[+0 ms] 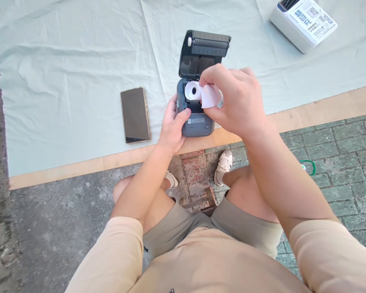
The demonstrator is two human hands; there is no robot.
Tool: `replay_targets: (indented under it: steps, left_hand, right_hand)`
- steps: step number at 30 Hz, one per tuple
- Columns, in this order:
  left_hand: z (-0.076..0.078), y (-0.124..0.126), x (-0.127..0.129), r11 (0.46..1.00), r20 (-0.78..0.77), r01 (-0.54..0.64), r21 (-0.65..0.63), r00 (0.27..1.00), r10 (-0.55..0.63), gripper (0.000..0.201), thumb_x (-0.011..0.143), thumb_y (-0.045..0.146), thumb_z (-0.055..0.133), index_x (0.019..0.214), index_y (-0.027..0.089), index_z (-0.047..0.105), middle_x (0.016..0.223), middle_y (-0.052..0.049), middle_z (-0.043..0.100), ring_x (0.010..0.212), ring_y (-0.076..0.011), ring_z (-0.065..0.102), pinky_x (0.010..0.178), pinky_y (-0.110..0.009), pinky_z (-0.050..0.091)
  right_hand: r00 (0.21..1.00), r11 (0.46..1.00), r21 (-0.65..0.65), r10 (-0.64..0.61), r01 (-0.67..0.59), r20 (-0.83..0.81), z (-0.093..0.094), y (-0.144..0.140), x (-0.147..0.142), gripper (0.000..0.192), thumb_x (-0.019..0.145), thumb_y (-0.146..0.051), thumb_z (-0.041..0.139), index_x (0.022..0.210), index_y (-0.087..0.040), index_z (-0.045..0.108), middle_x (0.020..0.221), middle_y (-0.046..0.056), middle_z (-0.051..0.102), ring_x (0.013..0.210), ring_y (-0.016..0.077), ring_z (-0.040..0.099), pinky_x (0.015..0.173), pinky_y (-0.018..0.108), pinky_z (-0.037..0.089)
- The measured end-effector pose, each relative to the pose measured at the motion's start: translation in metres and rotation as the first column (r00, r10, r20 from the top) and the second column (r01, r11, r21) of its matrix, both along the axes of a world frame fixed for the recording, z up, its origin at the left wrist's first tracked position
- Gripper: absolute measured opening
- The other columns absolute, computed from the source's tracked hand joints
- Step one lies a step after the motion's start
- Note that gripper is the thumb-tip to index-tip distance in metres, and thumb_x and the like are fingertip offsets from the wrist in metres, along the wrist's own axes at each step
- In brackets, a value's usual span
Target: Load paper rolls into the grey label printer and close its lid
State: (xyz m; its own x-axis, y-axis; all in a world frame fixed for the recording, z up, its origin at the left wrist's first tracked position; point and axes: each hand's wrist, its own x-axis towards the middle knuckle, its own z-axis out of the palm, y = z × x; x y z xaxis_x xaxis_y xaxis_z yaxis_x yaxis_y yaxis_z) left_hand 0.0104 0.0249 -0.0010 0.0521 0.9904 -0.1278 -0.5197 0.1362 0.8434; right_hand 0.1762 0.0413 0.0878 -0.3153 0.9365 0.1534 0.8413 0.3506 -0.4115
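Note:
A small dark blue-grey label printer [198, 127] is held near the table's front edge, its black lid [205, 51] swung up and back. My left hand [173, 126] grips the printer's left side, thumb on the front rim of the opening. My right hand [236, 95] pinches a roll of white paper [210, 96] between thumb and fingers. The roll's left end, with a dark core hole, sits at the printer's open compartment, partly inside. Whether the roll touches the compartment floor cannot be seen. My right fingers cover its right end.
A phone [136, 115] with a dark screen lies left of the printer. At the back right stands a white box [305, 22] with printed graphics. A pale cloth [79, 73] covers the table, leaving a bare wooden front edge [329, 103]. Below is a wooden stool [210, 197].

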Motion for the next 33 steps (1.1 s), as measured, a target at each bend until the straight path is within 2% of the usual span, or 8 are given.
replay_targets:
  steps: [5,11,18,22,26,29,33]
  left_hand:
    - [-0.001,0.0,0.001,1.0,0.011,0.005,-0.009,1.0,-0.005,0.063,0.07,0.054,0.098,0.116,0.027,0.064,0.121,-0.005,0.079,0.151,-0.0342,0.065,0.12,-0.046,0.06]
    - [-0.003,-0.001,0.001,1.0,-0.009,0.03,0.005,1.0,-0.03,0.062,0.075,0.05,0.093,0.125,0.028,0.063,0.124,-0.006,0.077,0.147,-0.0347,0.067,0.117,-0.049,0.062]
    - [-0.002,-0.001,0.001,0.999,-0.039,0.032,0.02,0.999,-0.031,0.061,0.076,0.052,0.091,0.125,0.028,0.062,0.125,-0.007,0.076,0.149,-0.0361,0.065,0.119,-0.05,0.06]
    - [-0.004,-0.002,0.0,0.998,-0.056,0.036,0.05,0.998,-0.034,0.06,0.077,0.055,0.092,0.123,0.029,0.064,0.127,-0.007,0.077,0.15,-0.0358,0.065,0.121,-0.048,0.058]
    - [-0.005,-0.002,0.0,0.998,-0.077,0.028,0.052,0.997,-0.024,0.06,0.077,0.058,0.092,0.122,0.031,0.064,0.129,-0.006,0.078,0.151,-0.0344,0.064,0.12,-0.046,0.059]
    - [-0.003,-0.001,0.0,0.999,-0.087,0.018,0.029,0.996,-0.015,0.063,0.074,0.061,0.094,0.12,0.03,0.064,0.13,-0.006,0.078,0.15,-0.0352,0.065,0.118,-0.046,0.06]
    - [-0.002,-0.001,0.001,1.0,-0.037,0.008,0.003,0.999,-0.008,0.064,0.073,0.057,0.096,0.12,0.029,0.062,0.122,-0.005,0.079,0.149,-0.0356,0.066,0.117,-0.048,0.062]
  right_hand:
    - [0.999,0.999,0.035,-0.021,0.02,0.046,0.005,-0.004,-0.002,0.02,0.103,-0.025,0.049,0.112,-0.036,0.063,0.111,0.004,0.081,0.112,0.0358,0.072,0.099,0.053,0.045]
    - [0.992,0.999,0.037,-0.044,0.039,0.114,0.014,-0.008,-0.005,0.029,0.101,-0.016,0.044,0.116,-0.031,0.065,0.115,0.008,0.08,0.111,0.0379,0.069,0.086,0.048,0.047]
    - [0.986,0.998,-0.044,-0.038,0.045,0.161,0.016,-0.007,-0.008,0.031,0.096,-0.009,0.044,0.112,-0.031,0.06,0.112,0.009,0.077,0.108,0.0378,0.067,0.083,0.049,0.05]
    - [0.991,0.998,-0.057,-0.025,0.033,0.131,0.013,-0.006,-0.014,0.032,0.093,-0.007,0.043,0.11,-0.031,0.058,0.118,0.011,0.075,0.112,0.0382,0.067,0.087,0.05,0.051]
    - [0.994,0.998,-0.046,-0.034,0.039,0.103,0.012,-0.004,-0.017,0.028,0.094,-0.011,0.043,0.108,-0.031,0.057,0.122,0.011,0.074,0.106,0.0364,0.068,0.084,0.048,0.051]
    - [0.998,0.999,-0.032,-0.028,0.029,0.052,0.009,0.0,-0.012,0.027,0.091,-0.01,0.045,0.104,-0.032,0.054,0.12,0.008,0.074,0.097,0.033,0.067,0.081,0.046,0.05]
    - [0.999,0.999,0.014,-0.043,0.044,-0.017,0.005,0.002,-0.004,0.032,0.083,-0.005,0.05,0.1,-0.033,0.053,0.115,0.003,0.076,0.092,0.029,0.066,0.077,0.043,0.049]
